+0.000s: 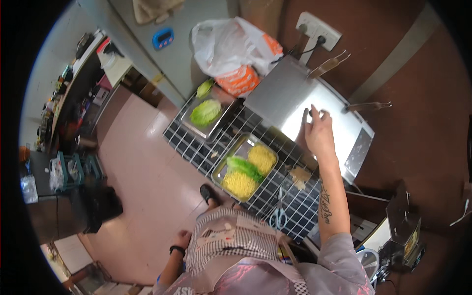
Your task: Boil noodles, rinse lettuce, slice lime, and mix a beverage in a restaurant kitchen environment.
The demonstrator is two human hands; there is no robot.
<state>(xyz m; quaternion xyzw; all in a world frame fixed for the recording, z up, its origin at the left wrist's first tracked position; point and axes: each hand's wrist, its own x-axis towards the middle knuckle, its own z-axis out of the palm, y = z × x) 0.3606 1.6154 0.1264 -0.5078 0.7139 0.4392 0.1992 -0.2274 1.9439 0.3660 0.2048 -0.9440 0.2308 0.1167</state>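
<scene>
My right hand (pixel 319 129) reaches over a shiny stainless steel lid (pixel 276 83) on a counter appliance. Its fingers are at a small dark knob (pixel 310 113) near the lid's middle; whether they grip it is unclear. My left hand (pixel 183 237) hangs low beside my apron (pixel 236 232), its fingers blurred and loosely curled. Before me, on a white wire grid (pixel 201 155), a metal tray (pixel 218 173) holds two yellow noodle cakes (pixel 261 158) with a green lettuce leaf (pixel 244 167) between them. Scissors (pixel 278 215) with light blue handles lie to the tray's right.
Lettuce leaves (pixel 205 112) lie on a steel-topped scale or tray (pixel 212 131). Behind it are a white and orange plastic bag (pixel 232 51) and a blue timer (pixel 163 38). Strainer handles (pixel 328 66) stick out past the lid, near a wall socket (pixel 319 31).
</scene>
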